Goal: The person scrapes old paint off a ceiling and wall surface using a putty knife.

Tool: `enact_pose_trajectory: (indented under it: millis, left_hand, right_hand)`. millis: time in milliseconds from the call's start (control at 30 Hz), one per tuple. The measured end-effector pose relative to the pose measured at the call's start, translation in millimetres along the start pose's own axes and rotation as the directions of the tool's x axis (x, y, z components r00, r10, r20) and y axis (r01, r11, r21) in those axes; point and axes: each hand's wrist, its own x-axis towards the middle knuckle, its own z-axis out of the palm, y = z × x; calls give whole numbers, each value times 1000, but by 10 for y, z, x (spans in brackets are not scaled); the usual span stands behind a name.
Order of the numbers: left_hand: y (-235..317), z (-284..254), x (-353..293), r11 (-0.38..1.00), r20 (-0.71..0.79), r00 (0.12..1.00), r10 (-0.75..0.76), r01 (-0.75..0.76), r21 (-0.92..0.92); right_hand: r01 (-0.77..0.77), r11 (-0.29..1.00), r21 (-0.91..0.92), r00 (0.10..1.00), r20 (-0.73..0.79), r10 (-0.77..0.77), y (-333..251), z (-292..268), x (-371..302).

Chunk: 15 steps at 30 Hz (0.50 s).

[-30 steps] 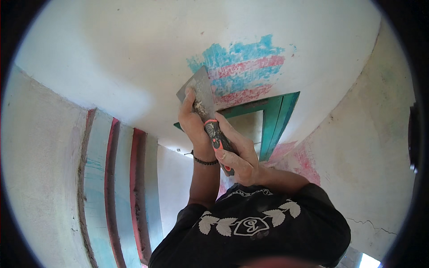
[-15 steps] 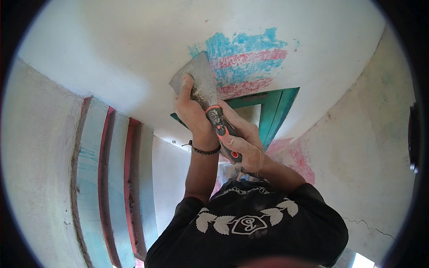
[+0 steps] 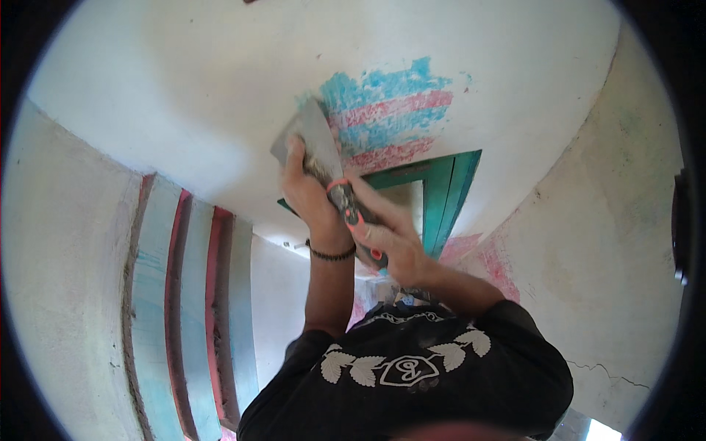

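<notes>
Overhead, left hand (image 3: 307, 187) fingers press flat on the putty knife (image 3: 312, 140) blade; right hand (image 3: 386, 239) is wrapped tight around its orange-grey handle. Blade lies against the ceiling (image 3: 184, 95) at the left edge of the blue-red patch (image 3: 386, 110). Most of the ceiling is white; that patch remains uncovered.

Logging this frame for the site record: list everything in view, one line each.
scraper: one, grey metal blade with a dark and orange handle, pressed flat to the ceiling beside the paint patch
paint patch: one, blue and red stripes, on the white ceiling
ceiling: one, white, overhead
door frame: one, green, below the patch
striped wall: one, blue and red bands, lower left
wristband: one, dark, left wrist
left hand: fingers pressing the blade
right hand: gripping the handle
</notes>
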Motion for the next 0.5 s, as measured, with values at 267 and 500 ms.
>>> enact_pose_trajectory:
  millis: [267, 500]
  left_hand:
    - [153, 100, 43, 973, 60, 985, 163, -170, 156]
    - [28, -67, 51, 997, -18, 1000, 22, -20, 74]
  right_hand:
    - [-27, 995, 99, 999, 42, 23, -140, 17, 156]
    - [-34, 994, 107, 999, -32, 37, 116, 59, 52]
